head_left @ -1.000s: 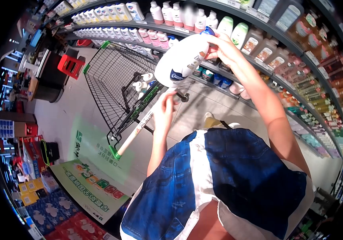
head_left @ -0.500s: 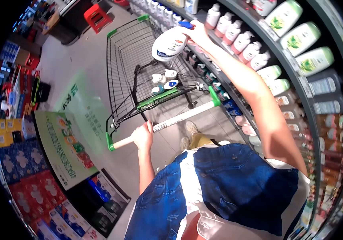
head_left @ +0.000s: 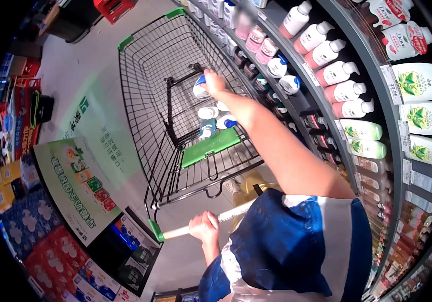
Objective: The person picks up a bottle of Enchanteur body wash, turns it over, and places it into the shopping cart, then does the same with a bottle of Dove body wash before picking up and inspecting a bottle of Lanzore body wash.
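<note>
"Where's the bottle (head_left: pixel 200 91)?"
"Upper middle of the frame, in the cart (head_left: pixel 211 147), the right hand (head_left: pixel 214 84) grasping it."
"And the left hand (head_left: pixel 204 227)?"
"Lower middle, its grip clenched around the handle (head_left: pixel 177 232)."

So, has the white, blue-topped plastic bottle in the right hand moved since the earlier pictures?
Yes. Judged against the grey metal shelf, the bottle has gone lower, down into the black wire shopping cart.

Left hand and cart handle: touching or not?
Touching. The head view shows the left hand closed around the cart handle, near its green end cap.
</note>
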{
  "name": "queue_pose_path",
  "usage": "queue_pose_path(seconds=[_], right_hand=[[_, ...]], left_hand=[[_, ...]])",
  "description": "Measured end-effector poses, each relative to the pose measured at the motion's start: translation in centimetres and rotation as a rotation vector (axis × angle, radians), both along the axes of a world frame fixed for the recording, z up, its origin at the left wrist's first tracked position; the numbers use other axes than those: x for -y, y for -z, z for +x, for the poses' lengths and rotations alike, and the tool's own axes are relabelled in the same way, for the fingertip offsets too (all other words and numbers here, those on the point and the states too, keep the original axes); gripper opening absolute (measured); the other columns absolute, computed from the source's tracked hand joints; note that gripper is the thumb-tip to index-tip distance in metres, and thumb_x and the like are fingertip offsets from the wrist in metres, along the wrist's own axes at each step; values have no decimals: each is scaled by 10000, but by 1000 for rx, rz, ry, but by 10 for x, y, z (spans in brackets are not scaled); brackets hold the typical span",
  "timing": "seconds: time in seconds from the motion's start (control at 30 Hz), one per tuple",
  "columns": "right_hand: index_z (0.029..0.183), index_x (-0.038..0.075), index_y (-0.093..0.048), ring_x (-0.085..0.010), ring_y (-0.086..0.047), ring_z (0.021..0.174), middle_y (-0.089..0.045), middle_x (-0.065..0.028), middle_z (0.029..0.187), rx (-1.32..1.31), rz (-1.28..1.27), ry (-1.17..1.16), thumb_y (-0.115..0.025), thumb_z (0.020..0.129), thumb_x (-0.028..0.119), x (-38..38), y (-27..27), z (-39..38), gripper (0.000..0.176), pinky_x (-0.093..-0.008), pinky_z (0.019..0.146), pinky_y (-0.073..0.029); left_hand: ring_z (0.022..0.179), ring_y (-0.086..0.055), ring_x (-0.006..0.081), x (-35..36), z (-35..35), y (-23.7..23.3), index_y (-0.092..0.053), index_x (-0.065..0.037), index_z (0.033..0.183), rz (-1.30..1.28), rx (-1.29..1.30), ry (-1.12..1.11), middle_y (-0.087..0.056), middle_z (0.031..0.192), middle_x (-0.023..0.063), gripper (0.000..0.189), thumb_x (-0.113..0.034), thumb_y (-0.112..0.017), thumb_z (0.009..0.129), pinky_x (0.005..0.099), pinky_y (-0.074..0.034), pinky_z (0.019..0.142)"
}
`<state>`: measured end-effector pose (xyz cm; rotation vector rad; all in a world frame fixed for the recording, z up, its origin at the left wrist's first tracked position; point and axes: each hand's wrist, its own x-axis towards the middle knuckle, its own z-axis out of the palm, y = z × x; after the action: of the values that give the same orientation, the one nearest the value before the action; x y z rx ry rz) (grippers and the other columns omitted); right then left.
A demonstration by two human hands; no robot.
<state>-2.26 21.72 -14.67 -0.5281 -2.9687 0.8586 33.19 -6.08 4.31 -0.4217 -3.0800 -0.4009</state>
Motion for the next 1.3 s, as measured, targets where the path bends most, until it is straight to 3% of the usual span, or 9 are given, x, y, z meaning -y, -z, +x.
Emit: queue_pose_path(seconds=[0.27,0.4,0.47,0.6,0.73,0.8,1.0,1.13,1.3], right_hand=[[1020,14,-540,-323,-673,816,-652,-191,912,202,-24,-84,-695,739,113,-2,76,42,336,-408,700,-546],[956,53,-626,-330,-677,770,-682,-152,851,245,-95,31,-472,920,238,11,116,50,244,-447,649,-537],[940,76,-646,-294,-655,806,-678,-113,859,305,149,-293,-352,969,300,15,87,61,371,-433,684,-512],[927,114,-627,-193,-561,885,-621,-27,898,180,-1159,212,-474,912,376,12,-65,131,303,-363,795,-422],[915,153,-607,-93,-466,965,-564,58,936,-8,-1591,231,-597,856,451,-5,-213,237,304,-292,906,-332],[940,167,-613,-66,-462,974,-566,83,939,-148,-1569,56,-602,871,413,-12,-260,286,256,-278,908,-329],[930,11,-594,-307,-640,800,-635,-164,854,-224,-223,-418,-539,861,265,14,-209,316,269,-433,643,-497],[894,87,-613,-275,-592,943,-627,-98,910,-212,-4,-167,-576,847,324,30,-179,448,245,-508,935,-368],[847,108,-598,-231,-492,960,-552,-49,887,-399,210,-125,-582,812,361,41,-157,479,256,-440,1010,-280]], left_hand=[[448,-462,271,8,8,4,-506,-147,530,31,-14,-52,-462,483,37,336,-210,-437,853,387,-346,484],[471,-481,281,15,12,2,-529,-143,535,27,-1,-47,-483,499,37,357,-219,-426,868,396,-364,504],[481,-489,283,21,15,6,-532,-142,535,21,-4,-37,-489,503,38,369,-220,-418,877,398,-369,511],[490,-501,279,20,23,6,-517,-144,525,4,-60,-14,-504,498,30,417,-217,-385,915,401,-383,517],[495,-519,295,27,27,17,-527,-120,553,11,-194,51,-524,511,53,426,-214,-388,944,418,-405,528],[505,-529,307,36,26,29,-545,-104,570,-15,-252,62,-541,528,75,425,-227,-402,951,430,-414,533],[526,-600,345,46,19,31,-668,-117,668,-91,-212,-31,-616,565,111,526,-395,-344,975,472,-429,465],[532,-611,347,48,14,33,-678,-118,686,-80,-222,-43,-619,568,107,528,-428,-356,967,473,-447,467],[548,-619,350,55,11,38,-684,-114,715,-76,-182,-41,-624,559,91,554,-469,-337,960,480,-469,500]])
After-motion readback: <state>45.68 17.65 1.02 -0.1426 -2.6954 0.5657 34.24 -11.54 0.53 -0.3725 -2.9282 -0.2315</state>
